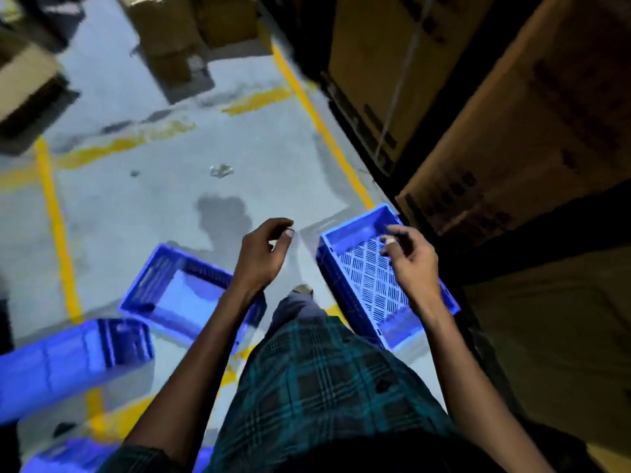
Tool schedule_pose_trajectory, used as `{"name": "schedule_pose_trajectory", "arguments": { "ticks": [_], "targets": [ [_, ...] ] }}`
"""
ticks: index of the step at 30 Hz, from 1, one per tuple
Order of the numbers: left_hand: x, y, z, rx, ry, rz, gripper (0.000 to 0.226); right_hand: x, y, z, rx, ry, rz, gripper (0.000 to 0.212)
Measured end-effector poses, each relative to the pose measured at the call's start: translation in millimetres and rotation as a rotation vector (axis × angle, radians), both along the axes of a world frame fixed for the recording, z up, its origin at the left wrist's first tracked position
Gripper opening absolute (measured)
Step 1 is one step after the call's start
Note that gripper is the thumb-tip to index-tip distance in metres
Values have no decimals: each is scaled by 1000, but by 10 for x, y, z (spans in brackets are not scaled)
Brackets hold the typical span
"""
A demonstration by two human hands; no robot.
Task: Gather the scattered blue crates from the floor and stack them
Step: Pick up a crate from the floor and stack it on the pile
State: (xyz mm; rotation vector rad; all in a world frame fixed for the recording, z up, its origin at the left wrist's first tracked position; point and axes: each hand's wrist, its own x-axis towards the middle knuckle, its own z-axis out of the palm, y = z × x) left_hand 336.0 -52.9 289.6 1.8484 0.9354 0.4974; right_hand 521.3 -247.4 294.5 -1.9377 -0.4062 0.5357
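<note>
1. Blue crates: four in view on the floor. One with a slotted bottom (367,278) lies at the floor's right edge, against the boxes. One open crate (177,291) sits left of the person's legs. One crate tipped on its side (68,363) lies at the floor's left edge. A fourth crate (61,455) shows only partly at the bottom-left corner.
2. Hands: two, the left hand (261,257) and the right hand (411,264), both holding nothing, fingers loosely curled.
3. Cardboard boxes: at least two large boxes (392,63) on the right, and about three blurred boxes (164,39) along the floor's far edge; the exact number cannot be told.
4. Yellow floor lines (58,227): several, too broken to count.
</note>
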Motion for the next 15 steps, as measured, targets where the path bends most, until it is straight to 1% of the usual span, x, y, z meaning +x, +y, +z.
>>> {"name": "schedule_pose_trajectory", "arguments": {
  "ticks": [2, 4, 8, 12, 15],
  "targets": [
    [-394, -134, 32, -13, 7, 118, 18, -126, 147, 63, -11, 17, 128, 19],
    [-738, -233, 58, -45, -2, 226, 18, -259, 313, 101, -20, 50, 213, 20],
    [-1276, -274, 169, -58, -62, 444, 20, -642, 780, 182, -25, 88, 418, 21],
    [-1651, -104, 257, -40, -104, 562, 21, -1172, 1303, 222, -33, 100, 605, 21],
    [-2022, 92, 203, -27, -98, 577, 20, -1595, 1630, 175, -39, 131, 686, 19]
  ]
}}
